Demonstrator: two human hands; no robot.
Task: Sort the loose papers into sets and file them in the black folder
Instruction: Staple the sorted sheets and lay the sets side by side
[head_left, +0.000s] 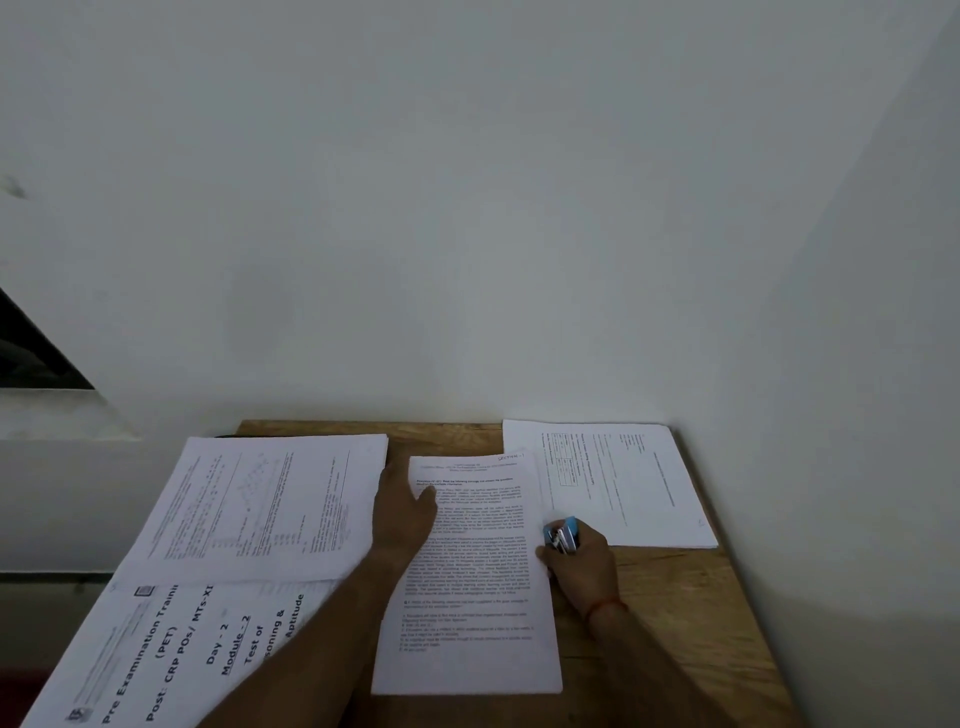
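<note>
One wooden counter (675, 623) carries four lots of paper. The biggest, the cover-page stack (156, 649), lies left of the left hand's forearm and runs out of view at the bottom. Its sideways print reads "Pre Examination Traini…(PET)", "Post: CRP POs/ MTs-XI", "Day - 2", "Module - 2" and "Test of"; the arm hides part of the last lines. Just left of the left hand (405, 506) sits the table-page stack (270, 509), its print too small to read.

Between the two hands lies the middle set (467, 597), headed "SECTION - I". Beyond the right hand, in the far corner, is the corner set (623, 483), also illegible.

The left hand rests flat on the middle set's upper left corner. The right hand (582, 569) is curled round one blue stapler (562, 535) at that set's right edge. A red thread (605, 608) circles the right wrist.

A thin dark edge shows past the table-page stack; I cannot tell whether it is the black folder.
</note>
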